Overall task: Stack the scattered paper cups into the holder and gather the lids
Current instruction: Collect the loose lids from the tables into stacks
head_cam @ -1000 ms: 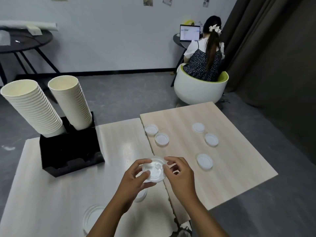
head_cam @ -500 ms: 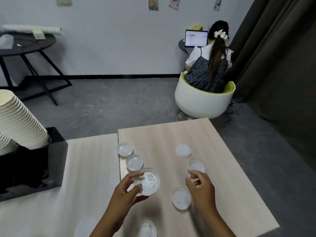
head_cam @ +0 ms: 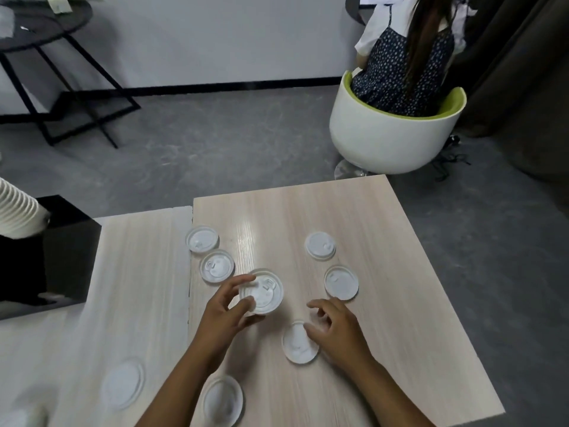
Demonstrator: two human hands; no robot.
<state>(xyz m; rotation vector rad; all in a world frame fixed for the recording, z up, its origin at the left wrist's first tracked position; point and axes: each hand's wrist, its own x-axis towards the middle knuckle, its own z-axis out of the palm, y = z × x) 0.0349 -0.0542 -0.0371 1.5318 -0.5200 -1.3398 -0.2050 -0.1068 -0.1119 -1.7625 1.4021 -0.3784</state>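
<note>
My left hand point(head_cam: 226, 309) pinches a small stack of white plastic lids point(head_cam: 265, 292) between thumb and fingers just above the right table point(head_cam: 385, 303). My right hand point(head_cam: 334, 326) hovers with loosely curled fingers over a single lid point(head_cam: 297, 345) lying on the table; whether it touches is unclear. Several other lids lie loose: two at the table seam point(head_cam: 202, 238) point(head_cam: 217, 266), two on the right point(head_cam: 320, 245) point(head_cam: 341, 282), two near me point(head_cam: 222, 402) point(head_cam: 123, 385). At the left edge a stack of white paper cups point(head_cam: 17, 211) leans in the black holder point(head_cam: 66, 241).
Two pale wooden tables stand side by side with a seam point(head_cam: 189, 272) between them. Beyond them a person sits in a white and green tub chair point(head_cam: 391, 134). A black round side table point(head_cam: 46, 41) stands at the back left, a dark curtain point(head_cam: 529, 72) at the right.
The view swung right and down, pushing the holder to the left edge. My right hand let go of the lid stack and moved right and down over a single lid. My left hand keeps the stack.
</note>
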